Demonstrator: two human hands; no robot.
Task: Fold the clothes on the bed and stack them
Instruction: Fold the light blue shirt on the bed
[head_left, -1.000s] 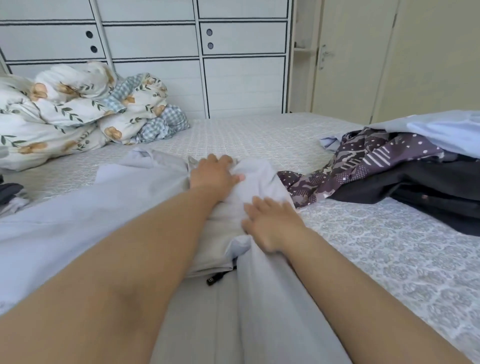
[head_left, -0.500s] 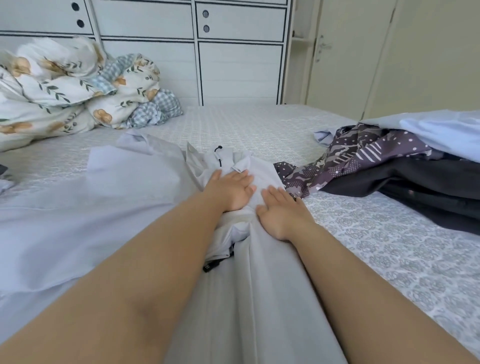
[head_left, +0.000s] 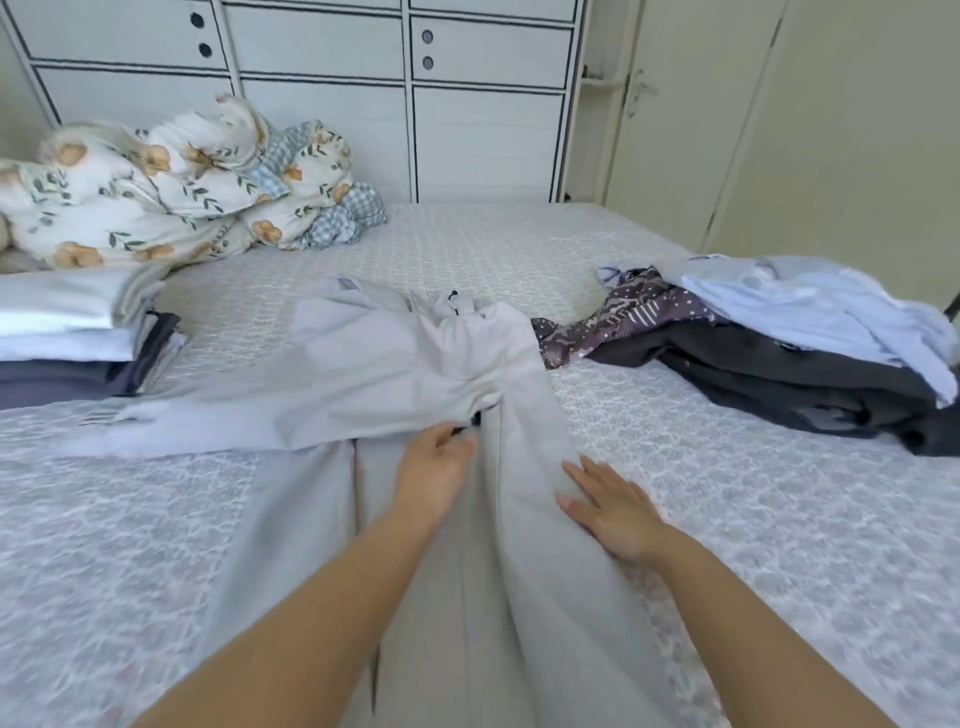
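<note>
Already at nine o'clock a folded stack (head_left: 67, 343) sits on the bed (head_left: 727, 519). The pale trousers (head_left: 415, 374) lie at the centre, one leg thrown out toward nine o'clock. The left hand (head_left: 434, 470) pinches cloth near the crotch beside a small dark tab; the right hand (head_left: 610, 512) rests flat and spread on the near leg. At three o'clock waits the unfolded pile (head_left: 779, 343). Pulling with that small pinch could bunch the seat, so the fold would likely come out crooked.
</note>
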